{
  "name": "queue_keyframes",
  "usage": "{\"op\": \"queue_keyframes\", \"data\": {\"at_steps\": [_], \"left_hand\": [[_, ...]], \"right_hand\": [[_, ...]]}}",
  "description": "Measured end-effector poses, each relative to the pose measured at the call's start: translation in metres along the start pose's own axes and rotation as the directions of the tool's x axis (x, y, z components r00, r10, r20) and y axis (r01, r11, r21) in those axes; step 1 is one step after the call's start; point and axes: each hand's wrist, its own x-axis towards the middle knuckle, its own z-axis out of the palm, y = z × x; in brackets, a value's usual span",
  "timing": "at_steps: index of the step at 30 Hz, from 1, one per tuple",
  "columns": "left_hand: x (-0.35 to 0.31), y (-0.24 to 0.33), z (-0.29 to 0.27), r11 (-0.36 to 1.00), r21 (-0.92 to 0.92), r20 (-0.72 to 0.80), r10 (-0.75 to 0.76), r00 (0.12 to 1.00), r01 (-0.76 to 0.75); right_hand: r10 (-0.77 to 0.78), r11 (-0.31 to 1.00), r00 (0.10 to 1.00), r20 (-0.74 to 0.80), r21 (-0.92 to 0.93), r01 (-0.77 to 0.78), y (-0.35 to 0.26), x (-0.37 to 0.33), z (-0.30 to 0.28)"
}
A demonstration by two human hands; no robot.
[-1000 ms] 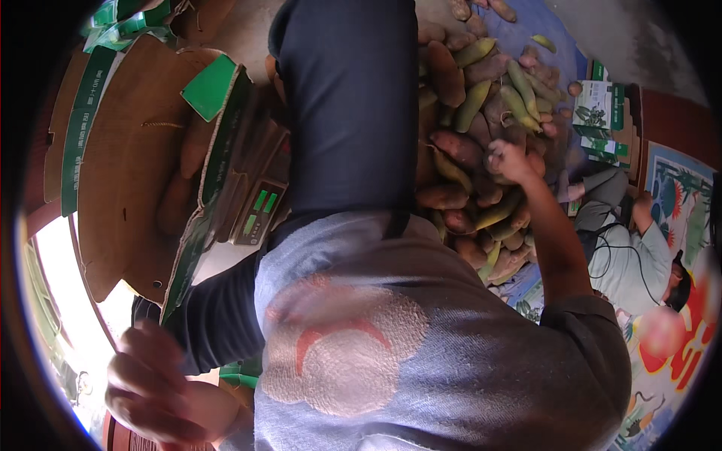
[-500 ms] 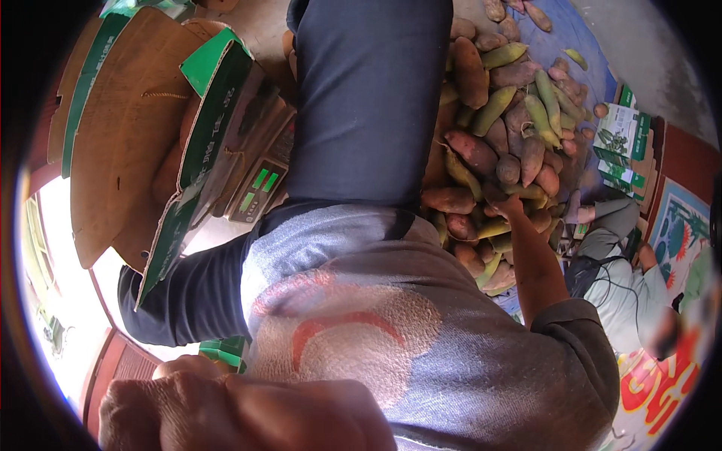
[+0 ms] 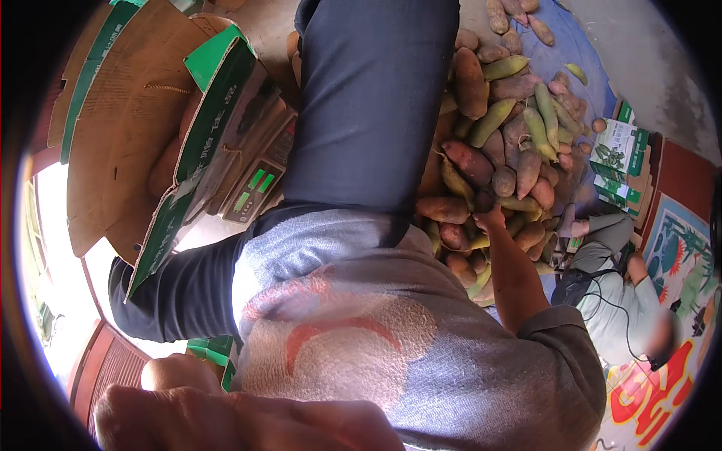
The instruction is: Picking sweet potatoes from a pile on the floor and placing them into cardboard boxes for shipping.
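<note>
My right hand [image 3: 491, 218] reaches into a pile of reddish-brown sweet potatoes [image 3: 466, 161]. Its fingers are bent round a small brown sweet potato [image 3: 483, 200] and partly hide it. Around it lie more sweet potatoes and long yellow-green vegetables [image 3: 492, 122] shaped like cucumbers. A large, blurred, fist-like patch of skin fills the lower left of the view, very close; it may be my left hand, but its fingers cannot be made out. An open cardboard carton [image 3: 124, 128] with green printed flaps stands at the left, with several tubers partly visible inside.
A scale [image 3: 259, 184] with a lit green display sits beside the carton. My dark-trousered leg [image 3: 368, 113] divides it from the pile. Blue sheeting [image 3: 583, 52] lies under the pile. Green-and-white boxes [image 3: 620, 150] stand at the right, near another person [image 3: 613, 293] in a light top.
My right hand has moved slightly left and down in the pile, its fingers now more bent round a tuber. The view has shifted a little; the carton and scale stay in place.
</note>
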Motion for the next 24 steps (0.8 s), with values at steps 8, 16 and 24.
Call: {"op": "queue_keyframes", "data": {"at_steps": [8, 16, 24], "left_hand": [[-0.025, 0.012, -0.021, 0.999, 0.033, -0.035, 0.004, 0.999, -0.002], [-0.048, 0.025, -0.044, 0.998, 0.065, -0.070, 0.004, 0.998, 0.001], [-0.069, 0.036, -0.063, 0.994, 0.106, -0.115, -0.001, 0.993, 0.013]], "right_hand": [[-0.109, 0.994, 0.990, 0.088, 0.008, 0.109, -0.053, -0.034, -0.046], [-0.491, 0.871, 0.861, 0.130, 0.037, 0.491, -0.145, -0.069, -0.044], [-0.570, 0.814, 0.809, 0.143, -0.037, 0.580, -0.166, -0.089, -0.002]]}}
